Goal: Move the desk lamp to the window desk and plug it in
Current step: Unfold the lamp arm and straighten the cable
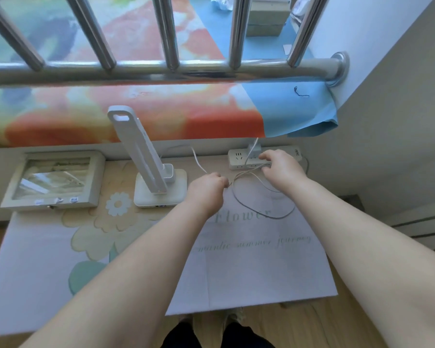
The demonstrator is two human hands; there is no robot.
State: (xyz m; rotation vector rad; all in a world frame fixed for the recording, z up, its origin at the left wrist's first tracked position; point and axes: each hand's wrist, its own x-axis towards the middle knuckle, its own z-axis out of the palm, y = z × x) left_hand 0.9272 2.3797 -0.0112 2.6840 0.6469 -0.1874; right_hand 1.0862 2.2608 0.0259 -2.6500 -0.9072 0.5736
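The left hand (206, 189) was clamped on the slack cable (259, 194); the right hand (279, 163) pressed the power strip (237, 159). Tugging risked toppling the desk lamp (148, 169).

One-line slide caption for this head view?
Left hand pinches the lamp cord; right hand rests on the power strip.

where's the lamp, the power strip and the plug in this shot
lamp (160, 190): head view, on its square white base
power strip (239, 156): head view, on the left sockets, clear of the hand
plug (253, 149): head view, on the white adapter body seated in the strip
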